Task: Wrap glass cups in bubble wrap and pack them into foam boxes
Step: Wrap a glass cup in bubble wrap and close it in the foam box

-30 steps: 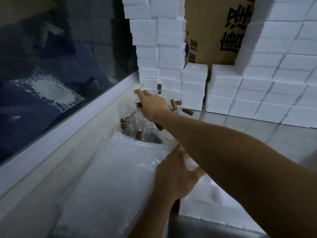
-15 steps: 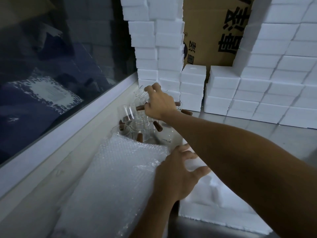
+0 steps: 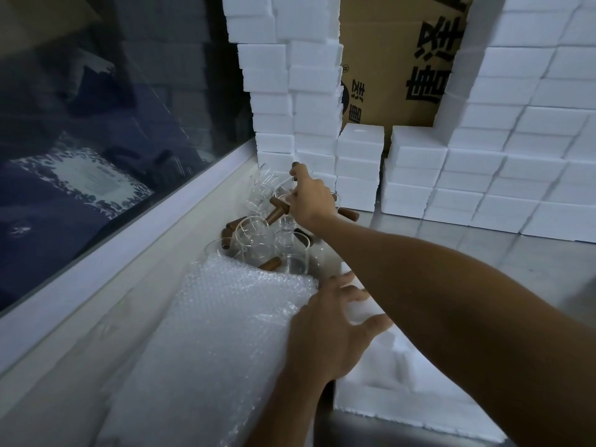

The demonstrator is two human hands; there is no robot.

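Note:
Several clear glass cups with brown wooden handles (image 3: 258, 240) stand clustered by the window ledge. My right hand (image 3: 311, 201) reaches across to them and grips one glass cup (image 3: 283, 196) at its rim, its brown handle pointing left and down. A stack of bubble wrap sheets (image 3: 222, 324) lies in front of the cups. My left hand (image 3: 329, 330) rests with spread fingers on the right edge of the bubble wrap, its fingertips over an open white foam box (image 3: 419, 391) next to the stack.
Stacks of white foam boxes (image 3: 503, 169) wall the back and right, with a brown cardboard carton (image 3: 396, 66) behind them. A glass window with a white frame (image 3: 106, 253) runs along the left. The grey table surface (image 3: 483, 253) shows at right.
My right hand has closed on one cup in the cluster and tilted it, its handle now pointing down-left. My left hand has spread its fingers a little more at the bubble wrap's edge.

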